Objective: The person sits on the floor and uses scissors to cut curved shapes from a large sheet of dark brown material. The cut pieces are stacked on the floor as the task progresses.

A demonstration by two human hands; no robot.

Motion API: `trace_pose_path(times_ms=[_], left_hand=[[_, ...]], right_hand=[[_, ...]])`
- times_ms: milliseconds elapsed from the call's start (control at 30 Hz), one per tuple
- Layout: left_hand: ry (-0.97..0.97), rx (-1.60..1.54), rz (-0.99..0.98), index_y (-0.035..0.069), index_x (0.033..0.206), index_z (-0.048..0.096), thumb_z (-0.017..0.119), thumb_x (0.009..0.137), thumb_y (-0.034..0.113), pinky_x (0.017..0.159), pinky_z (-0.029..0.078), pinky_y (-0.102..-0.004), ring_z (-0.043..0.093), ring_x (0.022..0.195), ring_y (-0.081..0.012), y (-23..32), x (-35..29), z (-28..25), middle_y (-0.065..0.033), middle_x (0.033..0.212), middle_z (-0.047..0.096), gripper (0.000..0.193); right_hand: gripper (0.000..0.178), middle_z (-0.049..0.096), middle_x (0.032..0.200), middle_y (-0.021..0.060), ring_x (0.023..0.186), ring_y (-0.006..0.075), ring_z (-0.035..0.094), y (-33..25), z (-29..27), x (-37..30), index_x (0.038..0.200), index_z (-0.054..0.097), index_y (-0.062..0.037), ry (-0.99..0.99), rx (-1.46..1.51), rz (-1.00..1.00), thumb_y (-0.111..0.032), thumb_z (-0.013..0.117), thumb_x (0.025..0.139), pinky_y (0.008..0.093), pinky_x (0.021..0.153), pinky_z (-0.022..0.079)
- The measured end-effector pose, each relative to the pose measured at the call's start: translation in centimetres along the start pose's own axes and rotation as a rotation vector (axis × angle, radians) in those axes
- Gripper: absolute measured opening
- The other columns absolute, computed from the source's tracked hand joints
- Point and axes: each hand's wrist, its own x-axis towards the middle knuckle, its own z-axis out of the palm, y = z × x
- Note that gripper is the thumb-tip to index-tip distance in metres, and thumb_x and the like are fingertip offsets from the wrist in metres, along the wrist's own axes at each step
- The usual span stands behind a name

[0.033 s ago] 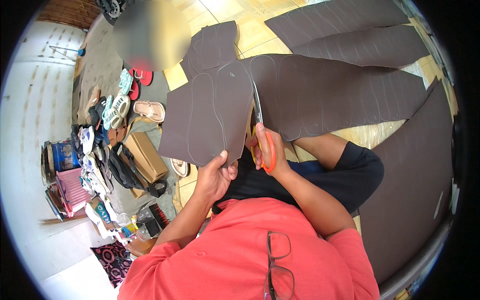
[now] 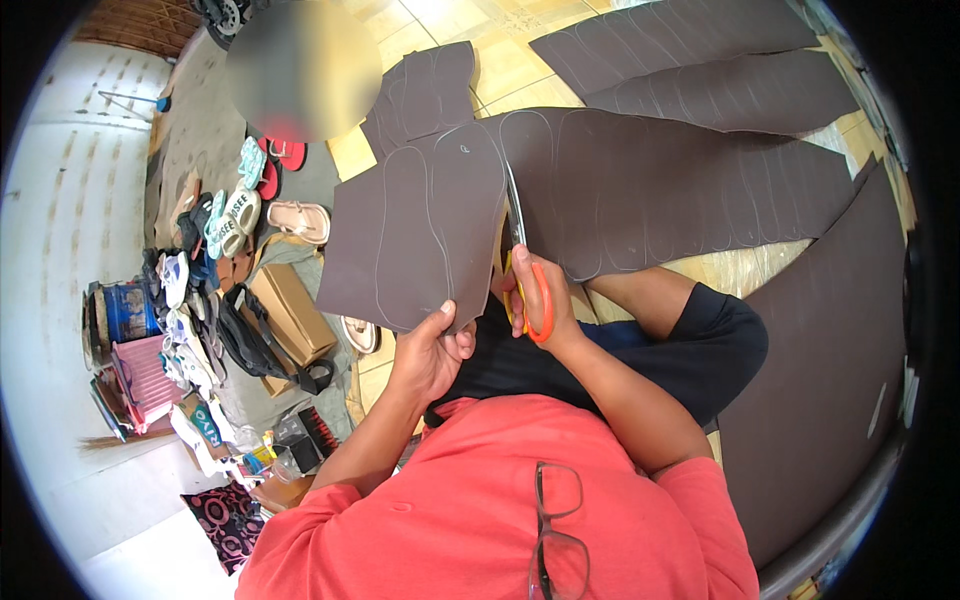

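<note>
A large dark brown foam sheet (image 2: 650,190) marked with pale sole-shaped outlines lies over my lap and the floor. My left hand (image 2: 432,352) pinches the near edge of the partly cut left flap of that sheet (image 2: 420,235), holding it up. My right hand (image 2: 540,300) grips orange-handled scissors (image 2: 524,275); their blades point away from me into the slit between the flap and the remainder of the sheet.
More dark foam sheets (image 2: 690,50) lie on the tiled floor ahead and one (image 2: 830,380) at my right. A cardboard box (image 2: 290,310), a black bag (image 2: 240,335), sandals (image 2: 295,215) and several shoes sit at my left. Glasses (image 2: 558,530) hang from my red shirt.
</note>
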Motion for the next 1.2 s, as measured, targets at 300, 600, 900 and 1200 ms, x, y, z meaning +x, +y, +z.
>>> trace_pose_path(times_ms=[300,600,900,1200], left_hand=[[-0.030,0.031,-0.016,0.002,0.108,0.052,0.060,0.093,0.014,0.052,0.045,-0.0261,0.055,0.063,-0.0159,0.6,-0.4,-0.8,-0.0086,0.084,0.058,0.022],[0.046,0.106,0.016,0.002,0.109,0.054,0.060,0.093,0.015,0.045,0.044,-0.0283,0.056,0.051,-0.0171,0.6,-1.6,-0.4,-0.0110,0.081,0.063,0.022],[-0.065,0.098,-0.020,0.001,0.118,0.052,0.062,0.089,0.012,0.046,0.046,-0.0338,0.061,0.062,-0.0249,3.2,-1.4,-4.8,-0.0135,0.091,0.063,0.033],[-0.329,0.681,-0.266,-0.002,0.129,0.048,0.074,0.078,0.019,0.053,0.052,-0.0316,0.066,0.076,-0.0226,10.5,1.8,-8.5,-0.0111,0.101,0.065,0.061]], right_hand=[[0.061,0.042,0.050,0.0033,0.037,0.0113,0.041,-1.8,-1.1,1.9,0.073,0.051,-0.0006,0.005,-0.112,-0.046,-0.055,0.037,0.099,0.0251,0.035,0.036],[0.059,0.041,0.051,0.0019,0.038,0.0118,0.043,-2.6,-1.5,4.8,0.075,0.052,-0.0008,0.037,-0.092,-0.153,-0.054,0.042,0.098,0.0264,0.036,0.039],[0.062,0.044,0.051,0.0029,0.033,0.0142,0.045,-3.0,-2.7,4.4,0.075,0.053,-0.0009,0.006,-0.051,-0.066,-0.059,0.044,0.095,0.0272,0.032,0.039],[0.048,0.062,0.102,0.0086,0.092,0.0180,0.061,-4.4,-6.8,4.2,0.116,0.055,0.0027,-0.327,0.447,-0.048,-0.040,0.051,0.095,0.0339,0.086,0.048]])
